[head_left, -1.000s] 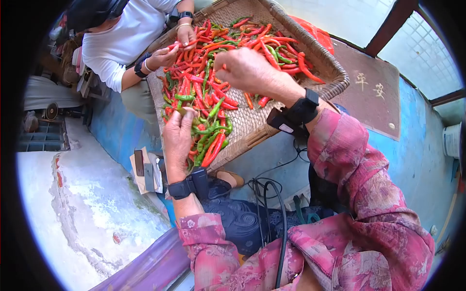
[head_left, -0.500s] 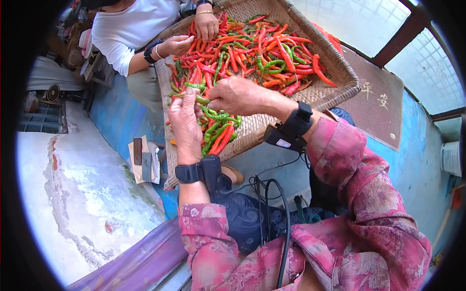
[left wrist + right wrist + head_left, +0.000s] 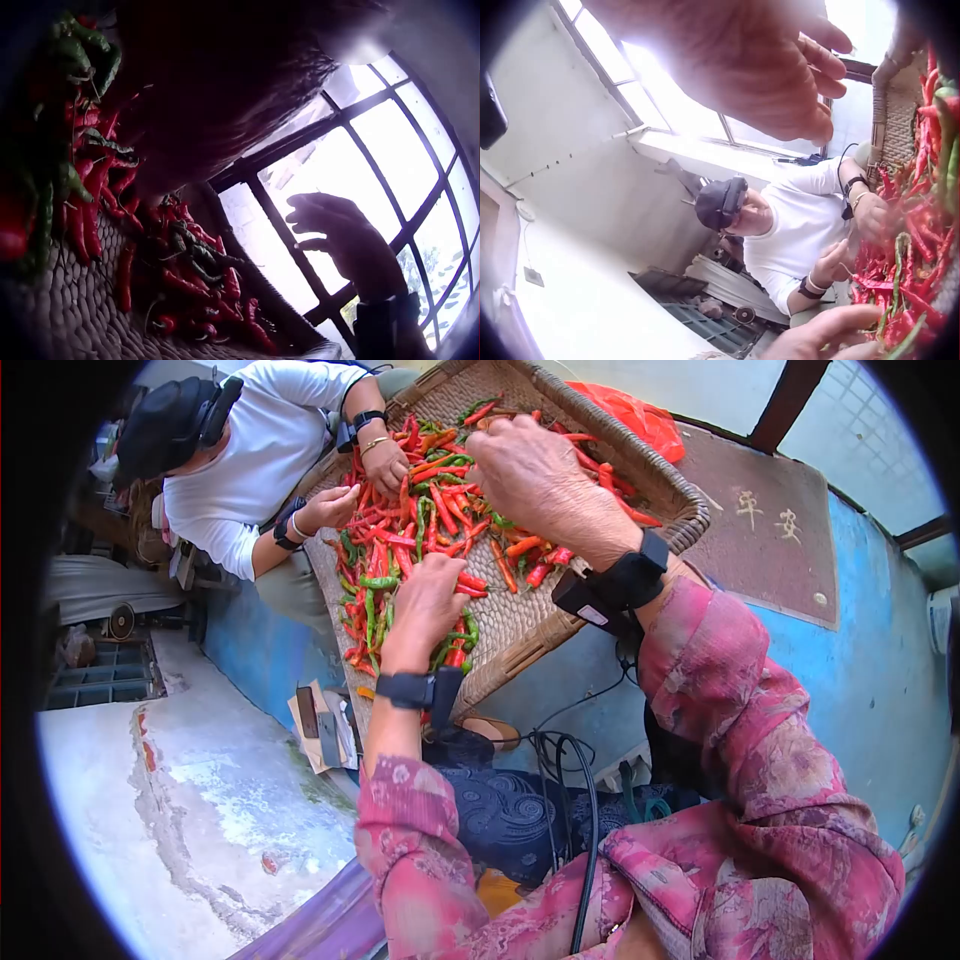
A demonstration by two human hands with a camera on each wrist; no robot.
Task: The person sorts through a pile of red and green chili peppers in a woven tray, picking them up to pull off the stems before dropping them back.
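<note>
Across the upper middle of the head view, a woven tray (image 3: 497,638) spreads its pale, ridged weave, and the red and green chillies (image 3: 385,563) lie heaped in it, thickest toward the left and middle, with bare weave showing near the lower right edge. I have the left hand (image 3: 428,605) low over the near end of the heap; the right wrist view shows its grip loose, fingers extended and apart beside the chillies. I have the right hand (image 3: 540,480) above the right part of the heap; in the left wrist view its grip is relaxed, thumb clear of the lightly bent fingers, outlined against a bright window (image 3: 375,150) with dark bars.

On the far side, at upper left of the frame, I see a person in a white shirt (image 3: 225,500) and dark cap, 1 hand in among the chillies and the other near the tray's edge. A red plastic bag (image 3: 630,420) sits beyond the tray at upper right. Below it lies a brown mat (image 3: 730,570) with 2 pale characters, next to a blue floor (image 3: 850,630). Cracked, pale plaster (image 3: 230,780) fills the lower left, a small fan (image 3: 122,622) stands above it, and black cables (image 3: 590,800) hang at lower middle.
</note>
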